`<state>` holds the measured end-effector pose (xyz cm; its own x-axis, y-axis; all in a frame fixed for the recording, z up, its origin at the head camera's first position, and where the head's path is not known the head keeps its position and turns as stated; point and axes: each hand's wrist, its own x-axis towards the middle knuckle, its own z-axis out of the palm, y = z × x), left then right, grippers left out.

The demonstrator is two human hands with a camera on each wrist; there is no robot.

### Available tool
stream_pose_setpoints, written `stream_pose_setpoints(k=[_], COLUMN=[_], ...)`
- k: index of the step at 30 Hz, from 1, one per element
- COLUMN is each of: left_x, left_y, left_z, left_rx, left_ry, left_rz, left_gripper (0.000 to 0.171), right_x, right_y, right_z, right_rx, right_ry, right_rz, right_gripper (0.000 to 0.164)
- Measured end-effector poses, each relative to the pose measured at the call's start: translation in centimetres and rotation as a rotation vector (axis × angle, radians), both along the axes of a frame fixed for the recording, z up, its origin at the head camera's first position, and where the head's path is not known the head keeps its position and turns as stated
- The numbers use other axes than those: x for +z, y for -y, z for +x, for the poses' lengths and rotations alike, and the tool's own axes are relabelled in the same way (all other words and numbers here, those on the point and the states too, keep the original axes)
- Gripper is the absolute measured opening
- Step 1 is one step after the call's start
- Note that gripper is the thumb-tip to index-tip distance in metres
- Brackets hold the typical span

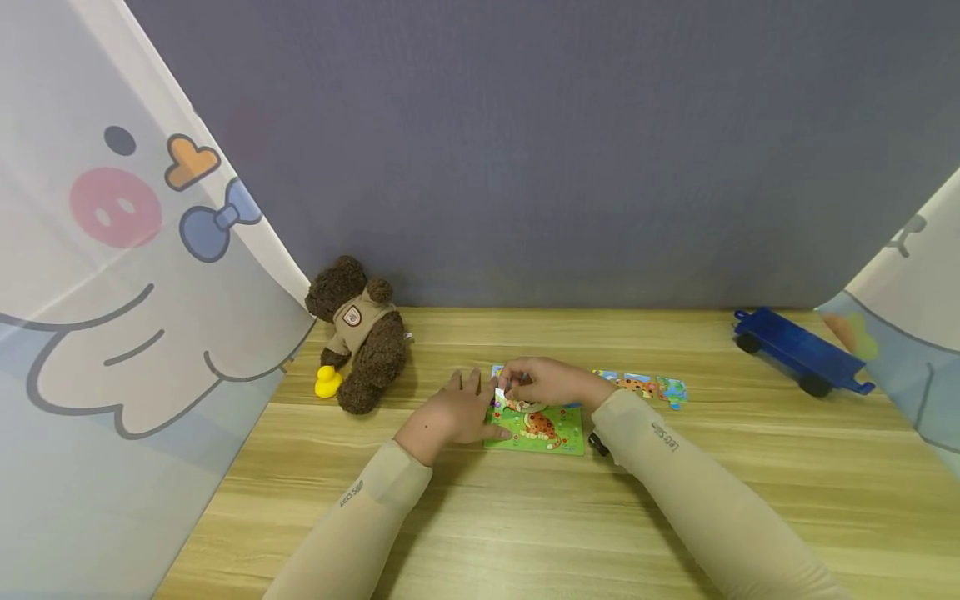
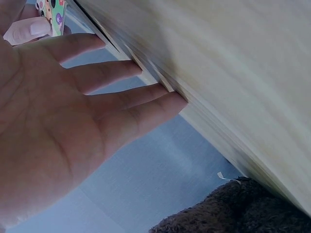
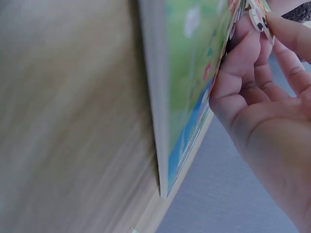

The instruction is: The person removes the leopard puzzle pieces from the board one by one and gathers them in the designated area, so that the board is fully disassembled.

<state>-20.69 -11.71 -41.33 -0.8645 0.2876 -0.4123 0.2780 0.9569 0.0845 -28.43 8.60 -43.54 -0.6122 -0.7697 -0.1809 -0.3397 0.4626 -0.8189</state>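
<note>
"Lets" stands on the right sleeve (image 1: 697, 498) — lettering on the left sleeve (image 1: 362, 525) is too blurred.

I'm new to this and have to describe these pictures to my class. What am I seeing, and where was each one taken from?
No machine here, only a person's bare left hand and right hand. The wide picture comes from a camera on the head, looking forward and down; the two close ones come from cameras on each wrist. On the wooden table lie a green picture board, puzzle pieces, a brown teddy bear, a yellow duck and a blue toy wagon. The right hand pinches a small flat piece; the left hand rests at the board's left side.
</note>
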Motion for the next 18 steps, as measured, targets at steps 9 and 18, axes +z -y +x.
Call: stream_pose_setpoints(k=[9, 18], left_x=[0.0, -0.23], left_y=[0.05, 0.06], left_z=[-0.11, -0.16], left_rx=[-0.006, -0.007], left_ry=[-0.009, -0.021], left_rz=[-0.003, -0.007], left_gripper=[0.099, 0.1], right_x=[0.3, 0.35], right_y=[0.01, 0.05], right_z=[-0.09, -0.45], right_rx=[-0.007, -0.044], right_ry=[0.05, 0.084], right_rz=[-0.014, 0.008], right_gripper=[0.015, 0.015])
